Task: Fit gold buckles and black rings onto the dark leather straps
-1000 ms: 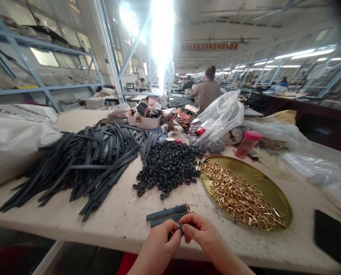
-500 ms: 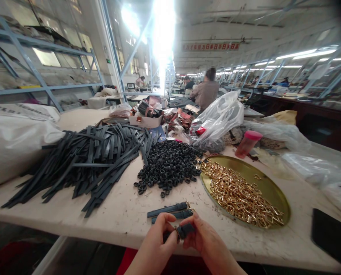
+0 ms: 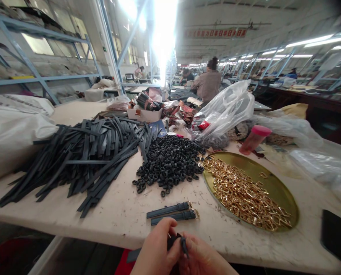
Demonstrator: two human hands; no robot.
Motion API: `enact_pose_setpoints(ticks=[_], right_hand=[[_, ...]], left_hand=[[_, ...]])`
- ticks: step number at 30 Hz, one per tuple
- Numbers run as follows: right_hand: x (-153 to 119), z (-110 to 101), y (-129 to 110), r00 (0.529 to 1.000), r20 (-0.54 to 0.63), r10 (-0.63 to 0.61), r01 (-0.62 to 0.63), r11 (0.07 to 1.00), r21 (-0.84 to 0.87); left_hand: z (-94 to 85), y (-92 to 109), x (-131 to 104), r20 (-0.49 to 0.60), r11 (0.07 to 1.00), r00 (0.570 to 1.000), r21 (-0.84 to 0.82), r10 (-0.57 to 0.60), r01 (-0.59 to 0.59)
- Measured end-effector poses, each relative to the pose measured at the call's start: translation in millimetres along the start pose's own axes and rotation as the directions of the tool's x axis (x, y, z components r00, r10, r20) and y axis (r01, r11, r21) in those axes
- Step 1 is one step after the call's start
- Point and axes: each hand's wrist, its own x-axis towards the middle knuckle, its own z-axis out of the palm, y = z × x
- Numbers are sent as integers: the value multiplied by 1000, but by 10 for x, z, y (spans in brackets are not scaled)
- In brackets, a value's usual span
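Close together at the table's front edge, my left hand (image 3: 159, 246) and my right hand (image 3: 200, 254) both pinch a dark strap (image 3: 184, 245). Its tail pokes out to the left below my left wrist, while my fingers cover much of the middle. Just beyond my hands lie two finished-looking dark straps (image 3: 173, 217) side by side, with gold buckles on their right ends. Farther back is a heap of small black strap loops (image 3: 170, 162). A round golden tray (image 3: 292, 202) to the right holds a pile of gold buckles (image 3: 245, 191).
Many loose dark strips (image 3: 101, 149) are heaped at the left, beside a white sack (image 3: 12, 133). A pink-lidded jar (image 3: 255, 140), a clear plastic bag (image 3: 228, 110) and a small box (image 3: 144, 114) stand farther back. A black flat object (image 3: 336, 238) lies at the right. Another person (image 3: 207, 82) sits ahead.
My hands have drawn slightly lower and closer to me. The strap between them has turned, and its tail now shows at the left. The view has shifted a little.
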Motion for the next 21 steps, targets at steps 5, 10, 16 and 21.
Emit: enact_pose_setpoints(ticks=[5, 10, 16, 21], right_hand=[[17, -49, 3, 999, -3, -35, 35, 997, -68], [-80, 125, -184, 971, -123, -203, 175, 963, -207], [-92, 153, -262, 838, -300, -456, 237, 800, -551], [-116, 71, -218, 733, -208, -648, 251, 541, -803]], left_hand=[[-24, -55, 65, 79, 995, 996, 94, -49, 41], [-8, -112, 132, 145, 998, 988, -3, -59, 60], [54, -177, 156, 209, 923, 974, -352, -84, 155], [53, -178, 116, 328, 821, 940, -507, -96, 261]])
